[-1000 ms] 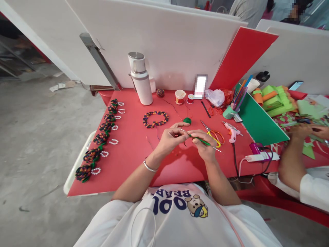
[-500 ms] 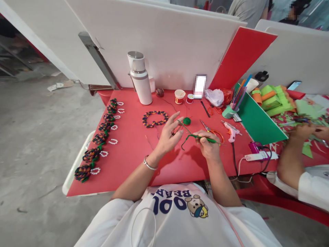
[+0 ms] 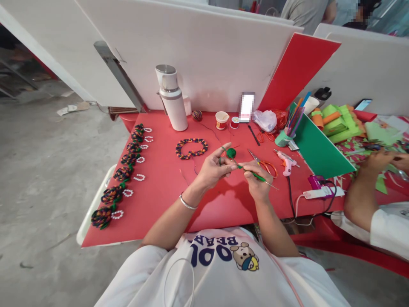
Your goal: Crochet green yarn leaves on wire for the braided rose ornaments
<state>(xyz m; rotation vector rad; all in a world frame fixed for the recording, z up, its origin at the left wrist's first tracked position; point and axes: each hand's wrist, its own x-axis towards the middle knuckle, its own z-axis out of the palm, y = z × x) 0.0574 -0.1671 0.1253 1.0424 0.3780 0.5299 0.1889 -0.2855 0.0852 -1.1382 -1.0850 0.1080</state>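
Left hand: the left hand point(image 3: 213, 169) is lifted over the red table point(image 3: 159, 200), fingers spread. The forefinger is raised with green yarn looped over it, likely to keep the strand taut. Thumb and middle finger seem to pinch the work at the hook's tip, though it is too small to be sure.
Right hand: the right hand point(image 3: 259, 184) has its fingers pressed around a green crochet hook point(image 3: 257, 175), gripped like a pencil and pointing left.
Yarn: the green yarn ball point(image 3: 231, 152) lies on the table just beyond the left hand, close enough to feed freely.
Tools: scissors point(image 3: 263, 164) and a glue gun point(image 3: 284, 160) lie right of the hands, within reach.
Finished pieces: a multicoloured ring point(image 3: 191, 148) lies farther off. A row of crocheted flowers point(image 3: 123, 173) lines the left edge, out of the way.
Far side: a white flask point(image 3: 171, 99).
Neighbour: another person's arm point(image 3: 362, 194) at the right.
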